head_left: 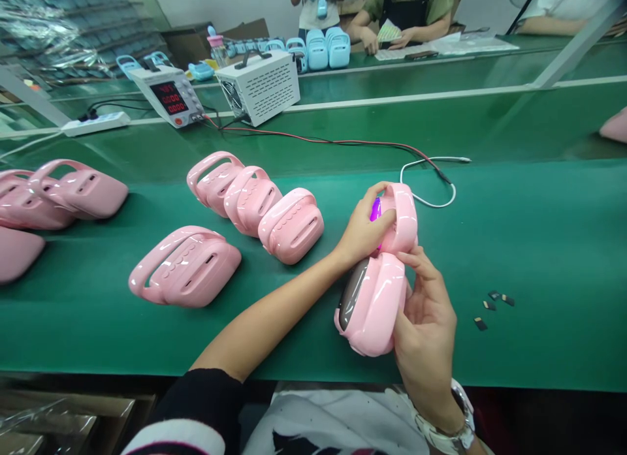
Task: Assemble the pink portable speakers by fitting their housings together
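Two glossy pink portable speakers touch end to end in front of me. The far speaker has a carry handle and glows purple on its left side. My left hand grips it, thumb over the top by the handle. Closer to me, the near speaker shows a dark front panel facing left. My right hand is closed along its right side, with the index finger up where the two speakers meet. What lies under those fingers is hidden. Several small black memory cards lie to the right.
More pink speakers stand on the green table at left. Behind them are a power supply with red digits and a white vented box. A red-black lead ends in a white cable. Across the bench, people sit near blue speakers.
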`<state>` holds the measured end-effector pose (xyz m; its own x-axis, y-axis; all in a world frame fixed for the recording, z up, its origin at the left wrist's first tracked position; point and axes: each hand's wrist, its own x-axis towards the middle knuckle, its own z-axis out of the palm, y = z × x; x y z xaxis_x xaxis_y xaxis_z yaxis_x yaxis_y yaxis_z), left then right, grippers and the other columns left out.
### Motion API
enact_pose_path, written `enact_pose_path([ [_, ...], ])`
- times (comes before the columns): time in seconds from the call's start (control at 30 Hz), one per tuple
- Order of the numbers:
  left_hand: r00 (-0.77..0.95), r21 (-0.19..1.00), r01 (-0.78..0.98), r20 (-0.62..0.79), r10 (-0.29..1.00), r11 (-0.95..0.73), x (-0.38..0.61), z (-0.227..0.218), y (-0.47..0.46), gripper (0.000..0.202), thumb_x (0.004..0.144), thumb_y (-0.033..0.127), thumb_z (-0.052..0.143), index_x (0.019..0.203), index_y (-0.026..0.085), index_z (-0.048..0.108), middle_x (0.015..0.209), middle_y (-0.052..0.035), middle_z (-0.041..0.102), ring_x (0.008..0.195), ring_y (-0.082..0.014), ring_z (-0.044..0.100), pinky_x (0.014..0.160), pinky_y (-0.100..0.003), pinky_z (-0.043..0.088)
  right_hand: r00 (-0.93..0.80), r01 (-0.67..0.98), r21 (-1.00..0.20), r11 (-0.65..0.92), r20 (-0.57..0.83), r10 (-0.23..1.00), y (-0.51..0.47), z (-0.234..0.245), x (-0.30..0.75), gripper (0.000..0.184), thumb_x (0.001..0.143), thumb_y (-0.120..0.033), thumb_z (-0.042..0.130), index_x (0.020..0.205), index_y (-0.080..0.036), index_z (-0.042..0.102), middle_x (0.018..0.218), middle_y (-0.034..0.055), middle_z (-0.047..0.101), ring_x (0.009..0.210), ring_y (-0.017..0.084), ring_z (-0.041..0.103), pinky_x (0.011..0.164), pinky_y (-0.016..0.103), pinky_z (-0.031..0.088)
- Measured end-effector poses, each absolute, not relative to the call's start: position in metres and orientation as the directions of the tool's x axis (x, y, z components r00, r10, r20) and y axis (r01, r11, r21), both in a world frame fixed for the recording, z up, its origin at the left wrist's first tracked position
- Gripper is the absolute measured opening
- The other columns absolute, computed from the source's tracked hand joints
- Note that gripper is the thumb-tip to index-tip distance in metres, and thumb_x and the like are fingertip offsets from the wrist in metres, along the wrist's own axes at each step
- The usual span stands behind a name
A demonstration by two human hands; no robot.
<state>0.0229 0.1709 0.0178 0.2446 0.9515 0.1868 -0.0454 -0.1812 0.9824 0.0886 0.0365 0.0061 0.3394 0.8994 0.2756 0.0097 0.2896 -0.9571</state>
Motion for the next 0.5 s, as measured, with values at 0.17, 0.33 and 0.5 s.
enact_pose_path([
  [0.17,0.234,0.982,-0.008,0.186,0.954,-0.189,0.0225,0.0183,0.1709,0.031,0.087,0.012,0.05,0.119,0.015,0.051,0.129,-0.0084,0.058,0.119,-0.0196,0.055,0.109,-0.03,0.037,0.339,0.023,-0.958,0.287,0.278,0.899,0.0356,0.0057,0.0892,0.04,0.077,-0.013,0.071,0.116,-0.024,0.064,0.146,0.0105,0.05,0.149,0.03,0.03,0.12,0.054,0.025],
  [0.33,0.234,0.98,-0.03,0.199,0.952,-0.197,0.0223,0.0199,0.1686,0.03,0.087,0.013,0.051,0.117,0.016,0.052,0.13,-0.0078,0.058,0.122,-0.0205,0.054,0.111,-0.031,0.035,0.345,0.025,-0.96,0.277,0.269,0.899,0.0367,0.0088,0.0887,0.038,0.078,-0.014,0.07,0.115,-0.024,0.064,0.143,0.0108,0.052,0.148,0.029,0.031,0.12,0.054,0.025],
  [0.5,0.231,0.986,-0.069,0.164,0.959,-0.152,0.0231,0.0148,0.1725,0.034,0.085,0.014,0.05,0.119,0.018,0.053,0.132,-0.0059,0.058,0.125,-0.0214,0.052,0.114,-0.034,0.034,0.344,0.024,-0.961,0.275,0.267,0.9,0.0374,0.0088,0.0881,0.038,0.079,-0.015,0.07,0.115,-0.024,0.063,0.145,0.0101,0.051,0.148,0.03,0.031,0.12,0.056,0.025],
])
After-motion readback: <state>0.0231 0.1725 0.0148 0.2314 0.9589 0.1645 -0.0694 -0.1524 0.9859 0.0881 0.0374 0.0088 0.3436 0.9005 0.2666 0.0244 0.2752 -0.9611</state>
